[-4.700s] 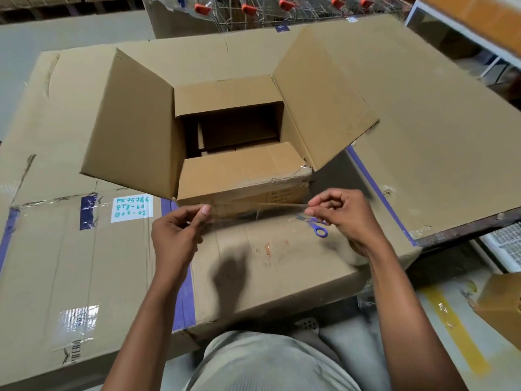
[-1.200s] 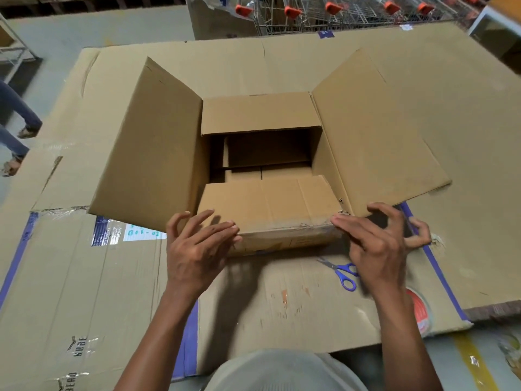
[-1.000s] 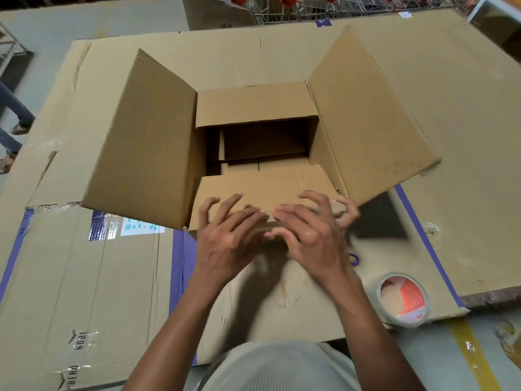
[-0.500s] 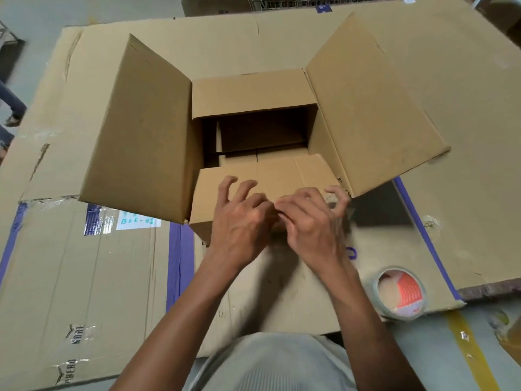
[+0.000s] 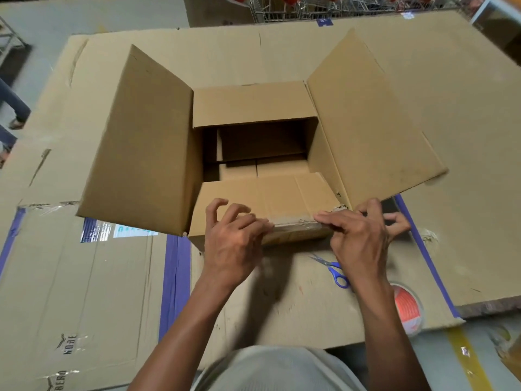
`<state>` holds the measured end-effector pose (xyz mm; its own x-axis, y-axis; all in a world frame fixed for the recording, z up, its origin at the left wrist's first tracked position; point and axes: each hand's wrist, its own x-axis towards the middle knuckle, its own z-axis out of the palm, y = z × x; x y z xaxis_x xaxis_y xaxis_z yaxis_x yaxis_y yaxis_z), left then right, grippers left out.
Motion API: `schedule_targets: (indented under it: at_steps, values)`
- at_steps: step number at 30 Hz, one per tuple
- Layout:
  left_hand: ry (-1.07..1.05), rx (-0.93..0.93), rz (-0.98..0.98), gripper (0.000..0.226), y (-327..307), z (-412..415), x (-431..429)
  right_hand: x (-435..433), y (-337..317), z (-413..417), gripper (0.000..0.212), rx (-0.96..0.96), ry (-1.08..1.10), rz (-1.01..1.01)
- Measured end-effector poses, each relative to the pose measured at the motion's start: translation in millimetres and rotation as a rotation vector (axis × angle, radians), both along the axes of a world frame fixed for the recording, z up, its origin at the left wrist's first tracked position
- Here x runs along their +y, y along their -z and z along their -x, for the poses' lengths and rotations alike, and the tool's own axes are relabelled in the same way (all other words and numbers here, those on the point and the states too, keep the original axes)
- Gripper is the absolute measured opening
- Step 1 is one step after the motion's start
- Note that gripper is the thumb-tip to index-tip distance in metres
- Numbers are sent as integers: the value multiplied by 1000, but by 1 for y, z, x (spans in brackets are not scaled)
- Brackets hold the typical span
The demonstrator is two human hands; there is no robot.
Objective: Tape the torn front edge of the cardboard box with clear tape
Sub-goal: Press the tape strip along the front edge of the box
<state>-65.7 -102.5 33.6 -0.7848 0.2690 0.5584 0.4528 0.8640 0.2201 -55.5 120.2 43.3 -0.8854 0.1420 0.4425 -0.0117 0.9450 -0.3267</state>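
Observation:
An open cardboard box (image 5: 146,153) stands on the cardboard-covered work surface, its side flaps spread out. Clear tape (image 5: 293,221) lies along the torn front edge between my hands, with a ragged tear showing at the right corner. My left hand (image 5: 234,241) rests on the front edge left of centre, fingers slightly curled and spread. My right hand (image 5: 358,235) presses its fingertips flat on the edge near the right corner. Neither hand holds anything. A roll of tape (image 5: 408,309) with a red-orange core lies to my right, partly hidden by my forearm.
Blue-handled scissors (image 5: 332,270) lie on the flattened cardboard (image 5: 84,292) just in front of the box, under my right wrist. Wire carts (image 5: 310,7) stand beyond the far edge. Someone's legs (image 5: 11,108) show at the far left.
My hands pressed the tape strip onto the front edge. From half a second ago they have slid apart from the centre, the right one reaching the right corner. The scissors show again.

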Motion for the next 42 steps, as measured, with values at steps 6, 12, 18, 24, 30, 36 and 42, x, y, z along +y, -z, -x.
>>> schedule_targets:
  at_steps: [6,12,18,24,30,36,42]
  values:
    - [-50,50,-62,5,8,-4,-19,10,2,-4,19,-26,-77,18]
    - [118,70,16,12,7,10,12,-24,11,5,18,104,-215,-4]
    - [87,69,-39,14,11,14,9,-27,13,2,24,88,-266,-15]
    - [8,63,-83,16,10,8,-13,-43,16,7,30,56,-316,-4]
    - [-31,64,-71,9,9,4,-25,-62,16,15,20,42,-448,5]
    - [-134,105,-88,16,5,-1,-43,-33,21,10,17,118,-351,42]
    - [-225,138,-74,5,8,-8,-46,-46,15,9,25,97,-464,137]
